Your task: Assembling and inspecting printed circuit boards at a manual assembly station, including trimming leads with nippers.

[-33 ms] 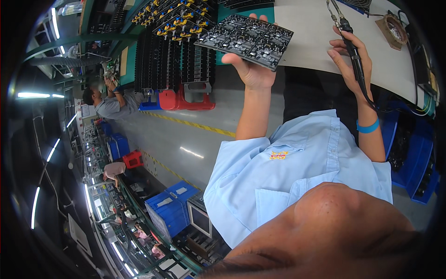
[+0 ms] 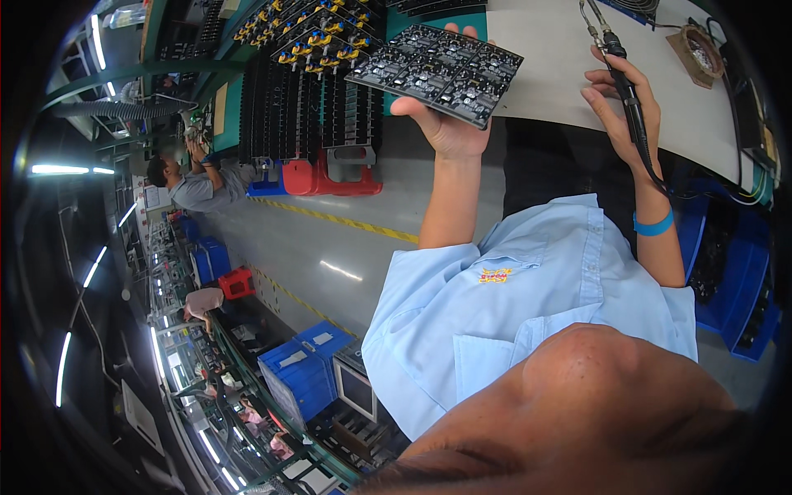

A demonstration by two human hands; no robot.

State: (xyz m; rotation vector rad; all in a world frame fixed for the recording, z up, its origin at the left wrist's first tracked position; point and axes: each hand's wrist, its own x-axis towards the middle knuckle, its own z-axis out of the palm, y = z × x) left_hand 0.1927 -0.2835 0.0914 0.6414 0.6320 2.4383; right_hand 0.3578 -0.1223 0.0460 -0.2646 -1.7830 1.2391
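My left hand (image 2: pixel 441 124) is raised and holds a black circuit board panel (image 2: pixel 437 70) from below, tilted, with many small components on it. My right hand (image 2: pixel 619 107) grips a black soldering iron (image 2: pixel 629 99) like a pen, tip pointing up over the white worktable (image 2: pixel 553 49); its cable runs down past my wrist, which wears a blue band (image 2: pixel 654 224). The iron's tip is to the right of the panel and apart from it. My light blue shirt (image 2: pixel 528 305) fills the lower middle.
Racks of black boards with yellow and blue parts (image 2: pixel 305 74) stand left of the panel above red bins (image 2: pixel 334 177). A tip-cleaner holder (image 2: pixel 700 51) sits on the table's right. A co-worker (image 2: pixel 194 186) works at far left. Blue crates (image 2: pixel 301 371) stand below.
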